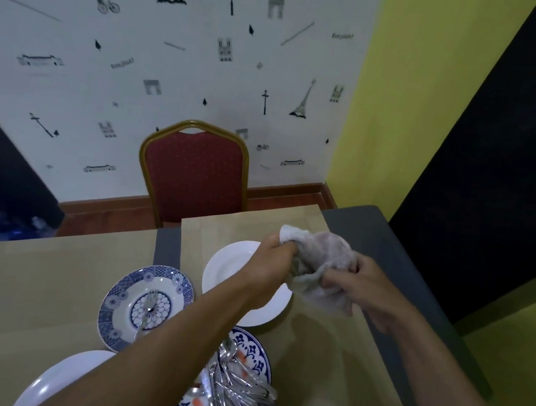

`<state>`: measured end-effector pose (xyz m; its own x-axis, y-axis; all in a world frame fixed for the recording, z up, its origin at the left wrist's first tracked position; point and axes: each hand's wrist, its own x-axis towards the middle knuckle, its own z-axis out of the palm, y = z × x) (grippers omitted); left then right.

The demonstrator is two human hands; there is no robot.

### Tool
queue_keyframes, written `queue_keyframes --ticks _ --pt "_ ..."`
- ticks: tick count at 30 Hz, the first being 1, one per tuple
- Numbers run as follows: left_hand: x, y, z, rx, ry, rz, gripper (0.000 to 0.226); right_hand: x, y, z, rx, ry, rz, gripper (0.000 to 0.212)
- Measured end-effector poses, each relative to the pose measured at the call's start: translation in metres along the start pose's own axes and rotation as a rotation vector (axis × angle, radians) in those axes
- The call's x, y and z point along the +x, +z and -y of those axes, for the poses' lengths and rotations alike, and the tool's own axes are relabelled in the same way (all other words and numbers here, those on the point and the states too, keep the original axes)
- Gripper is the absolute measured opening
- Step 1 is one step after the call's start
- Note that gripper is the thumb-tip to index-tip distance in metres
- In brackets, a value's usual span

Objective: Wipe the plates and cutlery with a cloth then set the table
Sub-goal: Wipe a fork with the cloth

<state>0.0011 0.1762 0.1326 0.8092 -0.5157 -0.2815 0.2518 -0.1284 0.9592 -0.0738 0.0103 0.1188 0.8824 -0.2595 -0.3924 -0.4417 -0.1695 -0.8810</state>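
Observation:
Both hands hold a crumpled grey-white cloth [321,265] in the air above the right placemat. My left hand [274,255] grips its left end in a fist; my right hand [363,288] pinches its right side. Under them lies a plain white plate [226,266], partly hidden by my left forearm. A blue patterned plate [129,297] to its left carries a fork [146,309]. Nearer me, a blue-and-white floral plate [258,356] holds a pile of several pieces of metal cutlery [240,391]. Another white plate [62,380] sits at the near left.
Two light wooden placemats [40,291] cover a grey table [375,238]. A red chair with a gold frame [194,175] stands at the far side against a patterned wall. The table's right edge runs beside a yellow wall.

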Motion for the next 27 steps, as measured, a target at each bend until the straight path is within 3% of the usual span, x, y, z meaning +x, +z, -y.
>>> queue_keyframes --ticks 3,5,6,8,10,11,14,18,21,27 --pt "0.004 0.016 0.000 0.054 -0.054 -0.006 0.027 -0.004 -0.004 -0.005 -0.148 -0.046 -0.242 0.078" --pt "0.007 0.022 0.000 0.068 -0.062 0.006 0.023 -0.008 -0.003 -0.005 -0.282 -0.209 -0.477 0.091" --pt "0.008 0.024 -0.001 0.077 -0.050 0.023 0.024 -0.010 -0.003 -0.006 -0.308 -0.317 -0.575 0.086" --pt "0.010 0.028 -0.002 0.088 0.000 0.041 0.026 -0.012 -0.005 -0.004 -0.307 -0.473 -0.666 0.057" --pt "0.009 0.033 -0.005 0.106 0.085 0.041 0.024 -0.013 -0.010 0.003 -0.300 -0.477 -0.533 0.019" --pt "0.009 0.035 -0.006 0.127 0.119 0.041 0.026 -0.013 -0.012 0.005 -0.284 -0.435 -0.423 0.016" --pt "0.009 0.036 -0.004 0.130 0.153 0.072 0.034 -0.009 -0.015 0.004 -0.219 -0.309 -0.317 0.034" --pt "0.008 0.031 -0.004 0.065 0.107 -0.011 0.025 -0.015 -0.011 0.006 -0.269 -0.392 -0.346 0.007" --pt "0.009 0.025 -0.007 0.083 0.079 -0.063 0.025 -0.019 -0.003 0.009 -0.251 -0.491 -0.292 0.005" --pt "0.001 0.016 -0.015 0.076 0.106 0.054 0.026 -0.006 0.005 0.018 -0.270 -0.434 -0.307 0.015"
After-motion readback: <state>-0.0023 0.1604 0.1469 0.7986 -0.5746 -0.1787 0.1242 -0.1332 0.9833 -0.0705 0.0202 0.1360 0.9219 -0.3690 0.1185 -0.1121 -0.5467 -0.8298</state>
